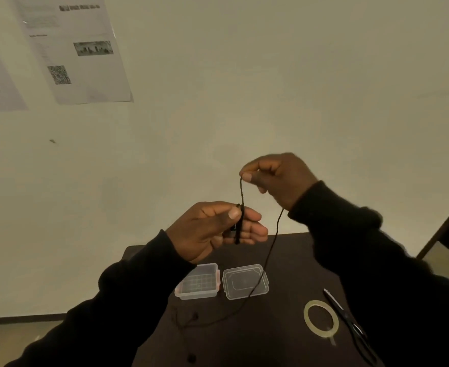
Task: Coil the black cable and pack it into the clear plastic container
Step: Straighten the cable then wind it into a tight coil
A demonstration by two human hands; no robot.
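My left hand (218, 229) is raised above the dark table and has a few turns of the thin black cable (271, 250) wound around its fingers, thumb pressed on the turns. My right hand (279, 178) is higher and to the right, pinching the cable between thumb and forefinger. From there the cable hangs down slack, crosses the clear lid (245, 280) and trails onto the table to its free end near the front left. The clear plastic container (199, 283) stands open on the table beside its lid, under my left hand.
A roll of clear tape (321, 317) and black scissors (350, 321) lie on the dark table (284, 337) at the right. A pale wall with printed sheets (77, 49) is behind. A dark frame (445, 226) stands at the far right.
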